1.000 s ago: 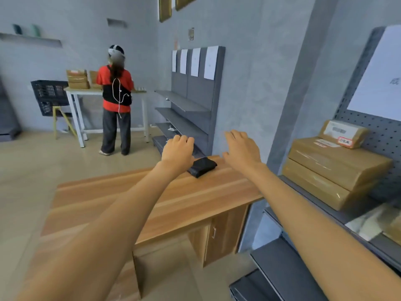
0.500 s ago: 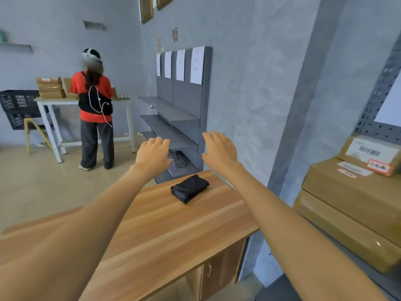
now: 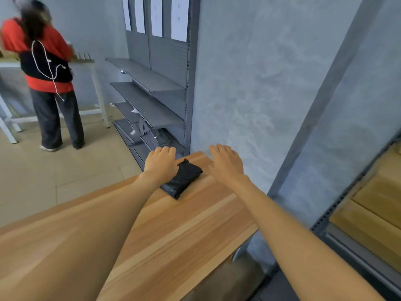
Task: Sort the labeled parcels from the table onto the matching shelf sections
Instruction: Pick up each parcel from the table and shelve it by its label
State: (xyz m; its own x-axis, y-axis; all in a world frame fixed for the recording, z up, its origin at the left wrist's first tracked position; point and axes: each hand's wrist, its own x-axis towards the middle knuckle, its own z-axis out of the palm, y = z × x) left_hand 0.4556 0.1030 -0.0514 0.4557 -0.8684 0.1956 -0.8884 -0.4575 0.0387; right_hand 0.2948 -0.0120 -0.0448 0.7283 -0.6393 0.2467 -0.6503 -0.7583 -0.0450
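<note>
My forearms extend over the wooden worktop (image 3: 173, 235) in the lower half of the frame. At its far end, centre frame, lies the black parcel (image 3: 184, 179). My left hand (image 3: 160, 164) overlaps the parcel's left edge, fingers bent downward; I cannot tell whether they grip it. My right hand (image 3: 225, 162) is just right of the parcel, fingers relaxed and spread, holding nothing. Beyond, a grey shelf unit (image 3: 152, 88) stands against the wall. At upper left, a person in a red top (image 3: 43, 68) faces away.
</note>
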